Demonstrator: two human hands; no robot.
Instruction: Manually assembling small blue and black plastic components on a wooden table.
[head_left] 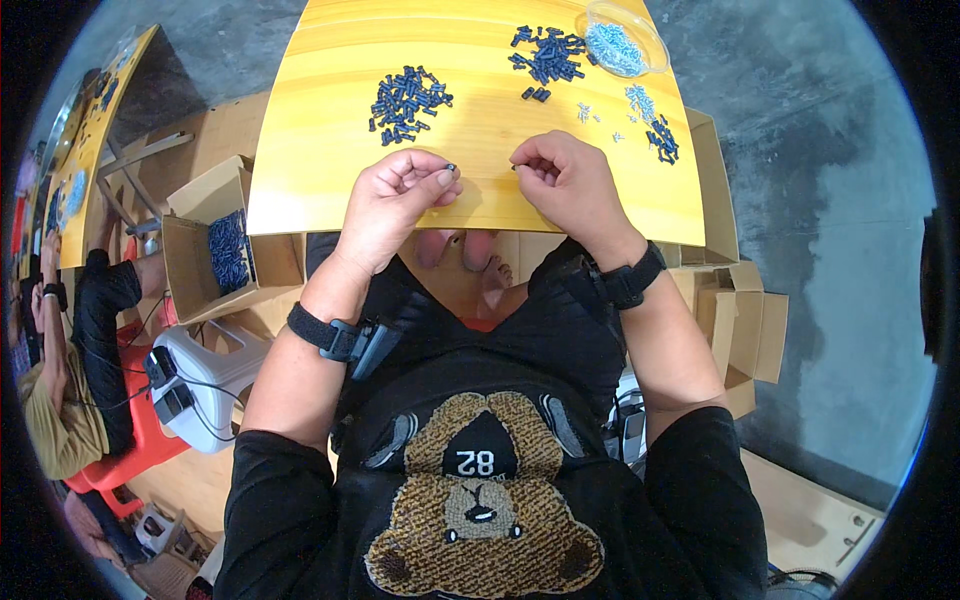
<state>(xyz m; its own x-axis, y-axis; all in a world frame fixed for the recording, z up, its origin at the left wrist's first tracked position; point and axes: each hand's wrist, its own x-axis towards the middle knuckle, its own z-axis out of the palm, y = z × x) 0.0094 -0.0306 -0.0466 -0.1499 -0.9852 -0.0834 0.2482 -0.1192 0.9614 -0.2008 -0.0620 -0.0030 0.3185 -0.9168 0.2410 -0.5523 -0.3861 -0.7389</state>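
Fingers of the left hand (400, 198) are pinching a tiny dark part (451, 168) between thumb and forefinger, over the near side of a yellow table (325, 110). The right hand (572, 180) is facing it across a gap, thumb and forefinger gripping a dark bit (516, 168) too small to identify. A pile of black parts (405, 104) is lying beyond the left hand; a second black pile (550, 57) is sitting farther off, beside a clear tub (655, 45) holding pale blue pieces (613, 48). Silvery bits (640, 102) and a smaller dark cluster (662, 140) are lying beyond the right hand, toward the table's right edge
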